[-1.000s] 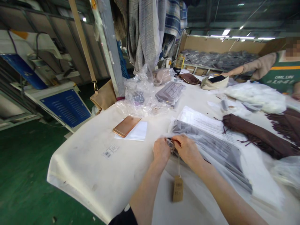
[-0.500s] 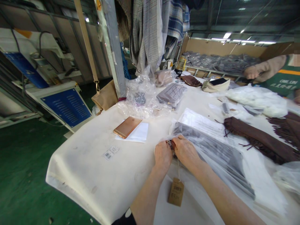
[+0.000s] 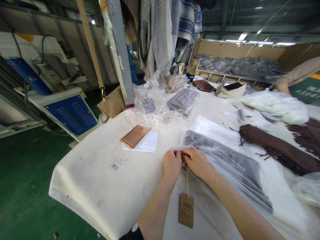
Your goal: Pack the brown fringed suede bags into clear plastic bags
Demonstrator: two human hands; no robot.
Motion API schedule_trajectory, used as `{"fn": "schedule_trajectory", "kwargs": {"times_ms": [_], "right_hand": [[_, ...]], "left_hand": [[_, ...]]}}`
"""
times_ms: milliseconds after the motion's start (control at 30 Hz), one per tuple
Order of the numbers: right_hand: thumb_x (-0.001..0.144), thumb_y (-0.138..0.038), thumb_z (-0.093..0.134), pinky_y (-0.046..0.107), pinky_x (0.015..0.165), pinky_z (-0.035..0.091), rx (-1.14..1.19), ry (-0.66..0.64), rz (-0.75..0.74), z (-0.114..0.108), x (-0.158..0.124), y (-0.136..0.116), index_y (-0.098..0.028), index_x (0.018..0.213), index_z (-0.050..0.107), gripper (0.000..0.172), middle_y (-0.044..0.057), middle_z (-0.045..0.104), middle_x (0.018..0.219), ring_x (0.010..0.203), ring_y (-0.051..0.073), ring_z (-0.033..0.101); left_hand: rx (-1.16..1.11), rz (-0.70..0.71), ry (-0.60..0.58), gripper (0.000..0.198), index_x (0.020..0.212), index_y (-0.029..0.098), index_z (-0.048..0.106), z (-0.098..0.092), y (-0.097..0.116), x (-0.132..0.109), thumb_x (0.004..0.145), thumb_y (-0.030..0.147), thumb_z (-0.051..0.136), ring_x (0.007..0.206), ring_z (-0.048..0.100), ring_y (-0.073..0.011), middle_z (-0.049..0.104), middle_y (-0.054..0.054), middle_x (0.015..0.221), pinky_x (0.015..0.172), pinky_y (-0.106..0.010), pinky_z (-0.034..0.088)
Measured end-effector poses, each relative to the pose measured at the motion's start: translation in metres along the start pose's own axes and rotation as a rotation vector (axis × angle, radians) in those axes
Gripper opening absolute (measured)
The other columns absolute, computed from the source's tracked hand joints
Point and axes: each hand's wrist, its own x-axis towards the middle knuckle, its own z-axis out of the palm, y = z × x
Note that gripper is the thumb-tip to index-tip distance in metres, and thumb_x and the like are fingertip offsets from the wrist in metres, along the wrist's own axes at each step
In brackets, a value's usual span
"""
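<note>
My left hand (image 3: 172, 165) and my right hand (image 3: 198, 162) meet at the near left corner of a clear plastic bag (image 3: 220, 165). Folded dark grey cloth lies inside it. Both hands are closed, with thumbs and fingertips pinched on the bag's edge; exactly what lies between the fingertips is partly hidden. From beneath the fingers a brown cardboard tag (image 3: 186, 210) hangs on a pale string, its printed side facing up. White printed paper (image 3: 203, 124) shows beyond the bag.
Left of my hands, a gold phone (image 3: 136, 136) rests on white paper (image 3: 151, 141). Crumpled plastic wrap (image 3: 150, 100) and bagged grey cloth (image 3: 183, 100) lie farther back. A brown fringed scarf (image 3: 275, 146) is at right. Another person's sleeve (image 3: 301, 71) shows across the table (image 3: 87, 173).
The tag has swung slightly down and left and now hangs straighter. My fingertips have shifted a little at the bag's edge. The other person's arm has moved right.
</note>
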Motion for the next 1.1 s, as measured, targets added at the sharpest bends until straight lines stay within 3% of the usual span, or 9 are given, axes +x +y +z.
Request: {"fn": "schedule_trajectory", "kwargs": {"times_ms": [400, 1100], "right_hand": [[0.086, -0.011, 0.039, 0.028, 0.069, 0.04, -0.076, 0.135, 0.104, 0.0066, -0.0036, -0.0005, -0.016, 0.087, 0.062, 0.023, 0.009, 0.061, 0.09, 0.079, 0.017, 0.056], [0.087, -0.016, 0.045, 0.025, 0.067, 0.037, -0.03, 0.06, 0.116, 0.0097, 0.0026, -0.0026, -0.018, 0.085, 0.065, 0.02, 0.006, 0.062, 0.09, 0.079, 0.016, 0.057]], "left_hand": [[-0.092, -0.007, 0.013, 0.019, 0.095, 0.014, 0.065, 0.0057, -0.0059, 0.0009, 0.084, 0.016, 0.049, 0.091, 0.066, -0.0188, 0.071, -0.008, 0.094, 0.079, -0.028, 0.051], [-0.05, -0.002, 0.027, 0.025, 0.101, 0.014, 0.062, 0.0028, -0.0018, -0.003, 0.079, 0.01, 0.051, 0.094, 0.064, -0.0187, 0.07, -0.009, 0.099, 0.084, -0.026, 0.047]]}}
